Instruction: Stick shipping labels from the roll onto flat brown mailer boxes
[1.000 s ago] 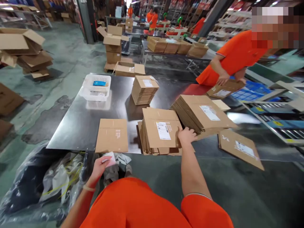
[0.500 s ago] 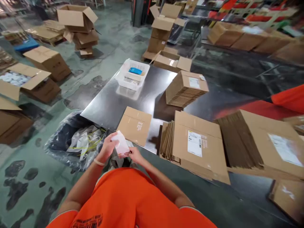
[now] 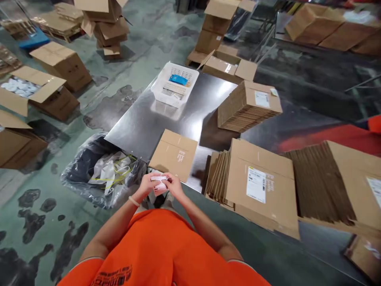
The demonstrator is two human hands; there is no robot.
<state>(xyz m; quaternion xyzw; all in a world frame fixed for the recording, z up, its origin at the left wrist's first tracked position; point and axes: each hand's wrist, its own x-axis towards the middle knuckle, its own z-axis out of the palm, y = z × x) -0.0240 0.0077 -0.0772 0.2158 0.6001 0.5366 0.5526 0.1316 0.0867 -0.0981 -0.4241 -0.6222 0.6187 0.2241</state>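
Small pink-and-white paper slip (image 3: 160, 187), 1 pc.: gripped btwn. closed fingers of L hand (image 3: 147, 184) & R hand (image 3: 174, 186). Flat brown cardboard piece w/ white print (image 3: 173, 154): on shiny metal bench (image 3: 132, 129), just beyond fingers. Labelled brown carton stack (image 3: 238, 178): R of fingers. Plastic-lined dark bin (image 3: 77, 169) w/ white & yellow scraps (image 3: 111, 171): L of fingers. White perforated plastic basket (image 3: 163, 81): farther beyond.

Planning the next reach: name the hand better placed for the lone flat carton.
Probably the right hand: it is nearer the flat carton, the left hand nearer the lined bin. Both hold the white paper.
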